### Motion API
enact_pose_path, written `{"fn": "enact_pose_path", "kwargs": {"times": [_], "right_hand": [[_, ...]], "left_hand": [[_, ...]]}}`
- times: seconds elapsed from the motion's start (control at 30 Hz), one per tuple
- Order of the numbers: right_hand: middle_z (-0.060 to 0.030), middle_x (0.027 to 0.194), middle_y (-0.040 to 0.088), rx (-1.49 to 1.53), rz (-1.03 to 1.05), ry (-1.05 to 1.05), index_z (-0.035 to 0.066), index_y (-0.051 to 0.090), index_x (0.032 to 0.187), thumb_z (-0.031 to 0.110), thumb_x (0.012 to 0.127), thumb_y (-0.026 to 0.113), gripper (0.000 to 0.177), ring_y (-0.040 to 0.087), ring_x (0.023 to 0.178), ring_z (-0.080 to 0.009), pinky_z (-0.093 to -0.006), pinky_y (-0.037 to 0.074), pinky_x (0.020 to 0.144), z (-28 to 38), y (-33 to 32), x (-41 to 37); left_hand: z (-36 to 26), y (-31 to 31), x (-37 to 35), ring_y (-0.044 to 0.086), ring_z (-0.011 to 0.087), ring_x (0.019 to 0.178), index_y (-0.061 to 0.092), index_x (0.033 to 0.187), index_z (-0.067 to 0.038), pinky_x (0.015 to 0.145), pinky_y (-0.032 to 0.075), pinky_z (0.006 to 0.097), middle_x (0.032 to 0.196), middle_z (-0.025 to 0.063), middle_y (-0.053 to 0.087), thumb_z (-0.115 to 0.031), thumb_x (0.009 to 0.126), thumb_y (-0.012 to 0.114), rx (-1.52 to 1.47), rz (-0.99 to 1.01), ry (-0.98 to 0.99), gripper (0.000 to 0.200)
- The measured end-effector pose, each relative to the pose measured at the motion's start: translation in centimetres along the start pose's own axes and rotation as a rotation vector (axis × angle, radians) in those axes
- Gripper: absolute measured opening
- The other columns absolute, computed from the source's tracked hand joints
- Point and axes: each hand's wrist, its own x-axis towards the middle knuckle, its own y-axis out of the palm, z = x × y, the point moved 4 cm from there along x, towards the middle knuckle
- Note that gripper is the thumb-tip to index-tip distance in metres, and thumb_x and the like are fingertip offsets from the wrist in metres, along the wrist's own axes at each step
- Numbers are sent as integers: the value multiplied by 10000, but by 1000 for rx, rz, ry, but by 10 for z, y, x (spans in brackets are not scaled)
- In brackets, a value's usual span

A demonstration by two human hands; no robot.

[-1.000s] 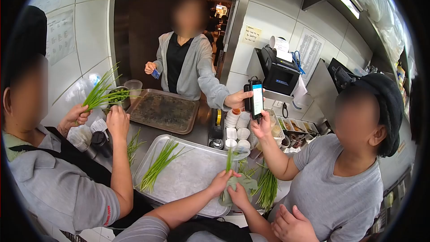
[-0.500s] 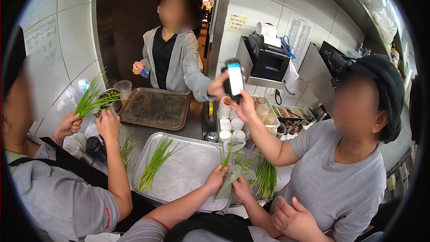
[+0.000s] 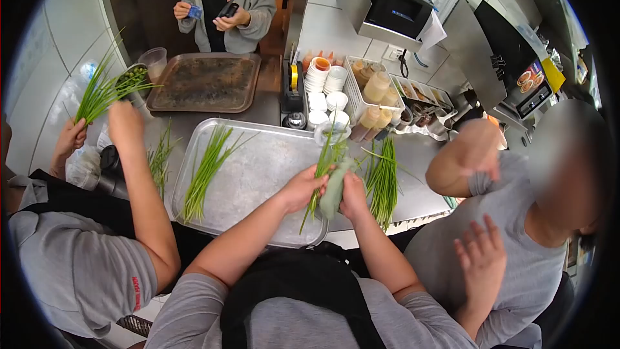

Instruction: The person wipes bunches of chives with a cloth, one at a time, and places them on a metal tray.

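Note:
My left hand is closed around a small bunch of chives, whose stalks stand up tilted and whose lower ends hang below the fingers. Beside it, my right hand grips a folded grey-green cloth, pressed against the bunch. Both hands are over the right edge of a metal tray. A cut bundle of chives lies on the tray's left side. Another, thicker chive bundle rests on the counter just right of my right hand.
At left, a co-worker's hand holds chives; loose stalks lie nearby. A brown tray, stacked white cups and sauce bottles stand behind. A co-worker is close on my right; another person stands opposite.
The view has tipped downward. The person opposite now has the black handheld device, and the right co-worker has drawn their arm back from it. My hands keep the chives and cloth.

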Motion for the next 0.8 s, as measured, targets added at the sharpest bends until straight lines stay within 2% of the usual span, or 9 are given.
{"fn": "enact_pose_path", "kwargs": {"times": [0.1, 0.2, 0.4, 0.5, 0.53, 0.57, 0.63, 0.7, 0.8], "right_hand": [[-64, 988, 623, -150, -58, 70, 47, 557, 1171, 346, 984, 439, 372, 581, 864, -98, -306, 495, 706, -4, 10, -8], [-74, 1028, 615, -446, 7, 7, 12, 561, 1144, 256, 954, 518, 312, 579, 879, -120, -313, 491, 699, -25, 7, -8], [-89, 876, 673, -931, 16, -116, -38, 618, 1004, 179, 905, 605, 239, 611, 762, -142, -313, 497, 706, -10, 10, -14], [-91, 877, 685, -897, 93, -167, -31, 633, 998, 185, 896, 623, 239, 621, 780, -134, -301, 500, 726, -18, 2, -19], [-80, 889, 686, -882, 87, -165, -15, 641, 1003, 176, 891, 628, 222, 627, 797, -141, -296, 500, 737, -18, -8, -19], [-70, 902, 688, -865, 80, -163, 0, 649, 1008, 167, 887, 633, 206, 632, 814, -147, -290, 499, 747, -19, -20, -18], [-71, 996, 671, -676, 89, -105, 28, 620, 1103, 178, 912, 601, 244, 632, 873, -171, -308, 506, 794, -9, -23, -19], [-77, 1089, 633, 95, -53, 54, 48, 558, 1193, 201, 942, 554, 294, 620, 942, -190, -340, 513, 831, 0, -28, -19], [-77, 1123, 599, 77, 130, 24, 60, 503, 1232, 232, 966, 514, 317, 607, 976, -200, -360, 512, 846, -4, -21, -11]], "left_hand": [[2, -3, 8, 561, 138, 995, 508, 1225, -64, 867, 452, 260, 1085, 56, 592, -113, 993, 449, -140, 27, 10, 244], [-9, 7, 12, 542, 202, 1147, 540, 1139, -66, 1005, 431, 339, 1193, 110, 583, -118, 976, 491, -314, -124, 161, 178], [-18, -12, 15, 554, 212, 1120, 530, 1154, -63, 979, 452, 344, 1190, 114, 581, -116, 982, 477, -279, -133, 147, 188], [-33, -23, 16, 574, 193, 1066, 527, 1173, -65, 954, 468, 326, 1188, 115, 585, -123, 985, 472, -368, -113, 208, 204], [-39, -25, 13, 580, 138, 896, 524, 1194, -61, 826, 497, 283, 1085, 79, 595, -149, 994, 461, -359, -171, 194, 227], [-43, -28, 11, 580, 138, 896, 524, 1194, -61, 826, 497, 283, 1085, 79, 595, -149, 994, 461, -354, -173, 200, 227], [-46, -33, 6, 519, 92, 718, 534, 1191, -57, 659, 467, 240, 934, 34, 570, -217, 1007, 442, -193, -177, 184, 261], [-42, -26, 3, 489, 82, 676, 546, 1180, -58, 609, 437, 228, 882, 18, 544, -244, 1010, 430, -112, -154, 105, 277], [-21, -7, 5, 457, 65, 623, 576, 1121, -61, 547, 404, 212, 815, 1, 523, -281, 1007, 419, 140, -107, -7, 293]]}}
